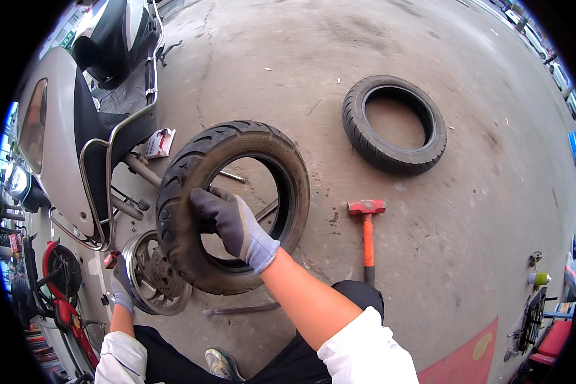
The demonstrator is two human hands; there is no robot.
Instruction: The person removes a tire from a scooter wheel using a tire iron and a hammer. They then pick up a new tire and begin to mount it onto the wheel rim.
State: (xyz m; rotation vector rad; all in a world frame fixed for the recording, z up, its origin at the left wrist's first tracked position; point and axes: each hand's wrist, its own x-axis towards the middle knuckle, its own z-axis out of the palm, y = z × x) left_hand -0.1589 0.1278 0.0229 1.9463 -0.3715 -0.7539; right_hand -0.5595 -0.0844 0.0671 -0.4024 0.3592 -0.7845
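My right hand (227, 221), in a grey work glove, grips the near sidewall of a black tyre (189, 256), its thumb side over the inner edge. The tyre stands tilted in front of me, with treads facing left. Low on the left, my left hand (121, 289), also gloved, holds the outer edge of a bare metal wheel rim (133, 272); its fingers are partly hidden. A brake disc (166, 276) shows at the rim's centre. The tyre overlaps the rim's right side.
A second tyre (432, 153) lies flat at the far right. Nearer is a red-headed sledgehammer (367, 233). A flat metal bar (243, 310) lies by my feet. To the left stands a scooter (64, 121) with tubular guards, beside a small box (160, 143). A red vehicle (63, 272) is farther left.
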